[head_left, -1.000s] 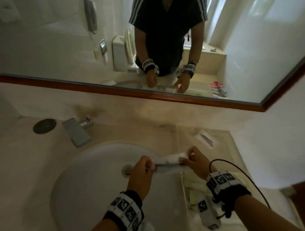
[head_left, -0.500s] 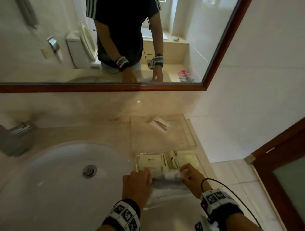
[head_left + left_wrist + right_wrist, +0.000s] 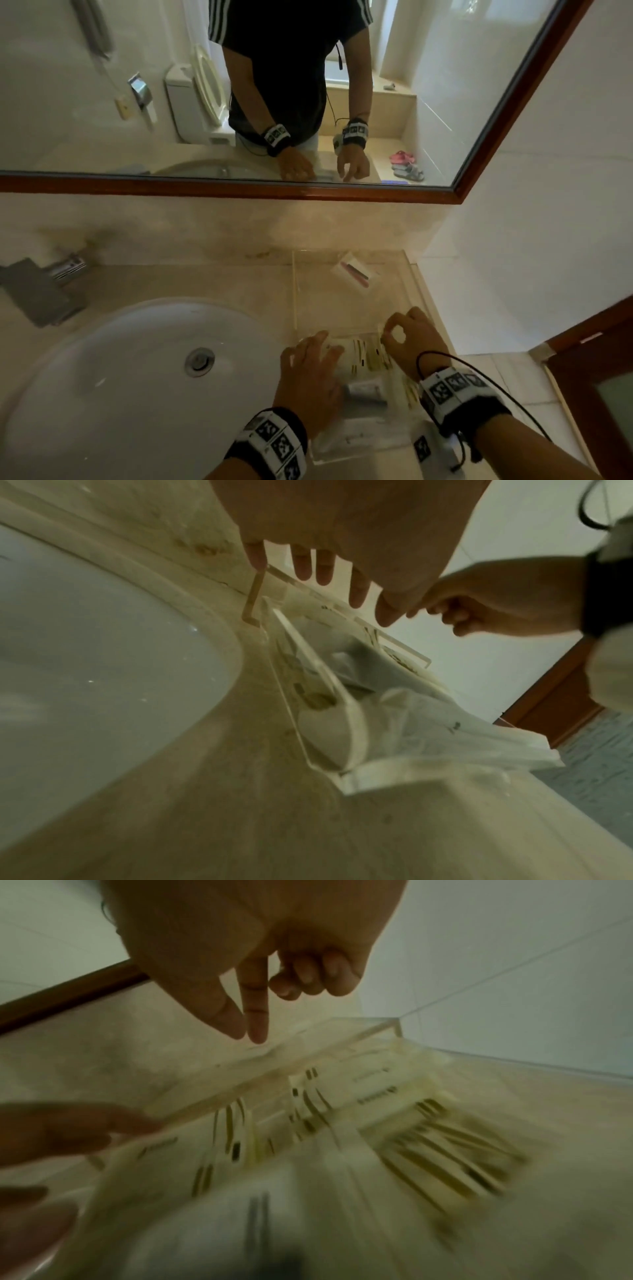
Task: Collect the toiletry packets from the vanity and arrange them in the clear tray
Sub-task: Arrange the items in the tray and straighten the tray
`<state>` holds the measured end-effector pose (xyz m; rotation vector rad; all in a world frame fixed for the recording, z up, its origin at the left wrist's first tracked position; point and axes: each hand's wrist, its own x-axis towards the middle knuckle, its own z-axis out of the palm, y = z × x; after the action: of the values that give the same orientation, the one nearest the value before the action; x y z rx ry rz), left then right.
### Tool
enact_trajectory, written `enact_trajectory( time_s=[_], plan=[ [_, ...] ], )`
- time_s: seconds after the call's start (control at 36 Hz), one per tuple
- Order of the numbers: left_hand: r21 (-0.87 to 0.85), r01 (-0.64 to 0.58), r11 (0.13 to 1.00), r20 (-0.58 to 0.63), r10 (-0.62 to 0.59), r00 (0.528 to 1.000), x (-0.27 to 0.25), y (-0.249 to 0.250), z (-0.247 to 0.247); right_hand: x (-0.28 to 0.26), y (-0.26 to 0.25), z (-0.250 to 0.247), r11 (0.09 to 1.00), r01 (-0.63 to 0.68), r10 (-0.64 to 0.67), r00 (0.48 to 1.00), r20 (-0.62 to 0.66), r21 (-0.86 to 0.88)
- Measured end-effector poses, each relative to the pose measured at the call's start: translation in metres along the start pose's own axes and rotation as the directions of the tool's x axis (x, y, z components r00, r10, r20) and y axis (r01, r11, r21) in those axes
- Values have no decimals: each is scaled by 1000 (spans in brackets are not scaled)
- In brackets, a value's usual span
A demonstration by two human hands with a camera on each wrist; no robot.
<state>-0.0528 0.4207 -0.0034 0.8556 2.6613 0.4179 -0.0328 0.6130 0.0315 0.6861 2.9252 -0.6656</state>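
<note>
A clear tray (image 3: pixel 294 291) stands on the vanity right of the sink. Its far part holds a packet with a red item (image 3: pixel 354 272). The near part holds gold-striped packets (image 3: pixel 363 356) (image 3: pixel 342 1096) and a clear packet with a dark item (image 3: pixel 366 392) (image 3: pixel 428 718). My left hand (image 3: pixel 308 373) (image 3: pixel 325 566) hovers over the tray's near left with straight, spread fingers. My right hand (image 3: pixel 406 337) (image 3: pixel 253 1015) is above the tray's cross wall (image 3: pixel 342 1037), thumb and forefinger tips touching, other fingers curled. Nothing shows between them.
The white basin (image 3: pixel 154 377) with its drain (image 3: pixel 200 359) lies to the left, a grey faucet (image 3: pixel 37 291) at the far left. A wood-framed mirror (image 3: pixel 239 190) runs along the back. A white wall closes the right side, and a brown door (image 3: pixel 599 394) is lower right.
Both hands have let go of the clear packet, which now lies in the tray. The left hand has spread open and the right hand has moved forward to the cross wall.
</note>
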Motion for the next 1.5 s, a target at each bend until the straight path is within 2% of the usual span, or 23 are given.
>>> enact_trajectory(
  time_s=[0.14,0.22,0.28,0.33,0.39,0.42,0.47,0.53,0.58,0.64,0.72,0.81,0.89,1.03,1.11,1.17,1.31,1.44,1.5],
  plan=[
    [112,-69,991,126,55,991,9,-2,8,54,-20,3,999,-42,41,999,-24,-29],
    [83,-37,996,161,24,987,7,-5,8,82,-31,12,994,-62,60,998,-25,-89],
    [57,-30,998,82,26,996,6,-6,7,95,-36,19,992,-64,64,998,-4,-108],
    [-6,-39,999,54,39,998,8,-12,12,108,-36,28,988,-50,57,997,45,-145],
    [-23,-55,998,141,58,988,11,-12,7,115,-36,33,982,-37,49,997,63,-183],
    [10,-67,998,120,65,991,11,-13,5,117,-36,35,986,-45,53,998,46,-160],
    [68,-16,998,101,9,995,12,-16,0,114,-39,35,991,-59,58,998,-10,-119],
    [-5,50,999,62,-49,997,10,-18,-4,109,-40,34,992,-31,26,999,-44,-119],
    [-82,29,996,-91,-36,995,12,-20,-3,104,-38,32,997,-28,26,999,-33,-70],
    [-190,37,981,-111,-59,992,15,-18,-13,95,-32,30,1000,-21,21,999,-31,1],
    [-415,18,909,-217,-119,969,27,-20,-23,73,-25,28,991,85,-71,990,-126,108],
    [-575,23,818,-221,-182,958,37,-9,-29,48,-18,29,967,202,-173,967,-187,153],
    [-646,12,763,-215,-197,957,40,8,-36,25,-14,24,953,230,-197,965,-173,197],
    [-632,-39,774,-300,-198,933,39,30,-29,-7,4,12,903,186,-141,980,-142,388],
    [-678,-44,734,-289,-212,934,35,42,-18,-22,21,2,852,80,-19,992,-121,518],
    [-672,-55,739,-278,-182,943,32,53,-10,-31,34,-5,812,16,74,989,-130,584],
    [-637,-27,770,-188,-122,974,26,80,16,-53,66,-12,830,-146,240,965,-109,539],
    [-547,-12,837,-120,-65,991,23,97,41,-62,88,0,898,-185,258,956,-138,399],
    [-461,-20,887,-70,-14,997,23,99,49,-61,93,5,923,-178,236,963,-134,341]
  ],
)
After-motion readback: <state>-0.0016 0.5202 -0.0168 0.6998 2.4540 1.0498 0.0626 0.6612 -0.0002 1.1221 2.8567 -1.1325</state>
